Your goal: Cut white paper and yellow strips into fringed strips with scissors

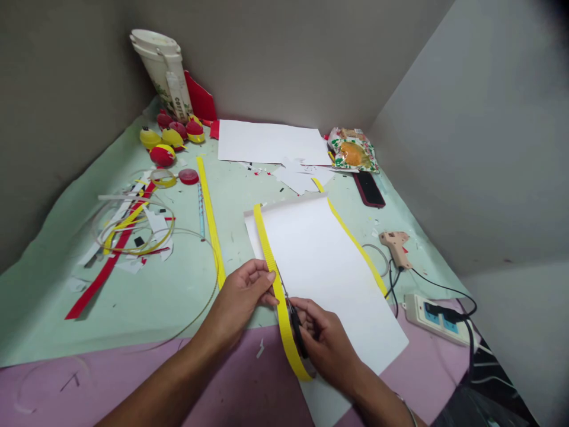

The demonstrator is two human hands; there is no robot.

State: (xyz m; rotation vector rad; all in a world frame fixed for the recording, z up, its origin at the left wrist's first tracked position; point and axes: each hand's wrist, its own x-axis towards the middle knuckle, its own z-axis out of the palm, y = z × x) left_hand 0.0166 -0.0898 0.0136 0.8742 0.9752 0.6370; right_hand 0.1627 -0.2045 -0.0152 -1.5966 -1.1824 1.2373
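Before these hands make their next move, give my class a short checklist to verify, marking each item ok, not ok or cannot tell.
1. Left hand grips the yellow strip: ok, pinched by thumb and fingers.
2. Right hand holds the scissors: ok.
3. Left fingertips well away from the blades: not ok, they are right beside them.
4. Strip seated between the blades: cannot tell.
5. Glue gun apart from the white sheet: ok.
6. Glue gun cool: cannot tell.
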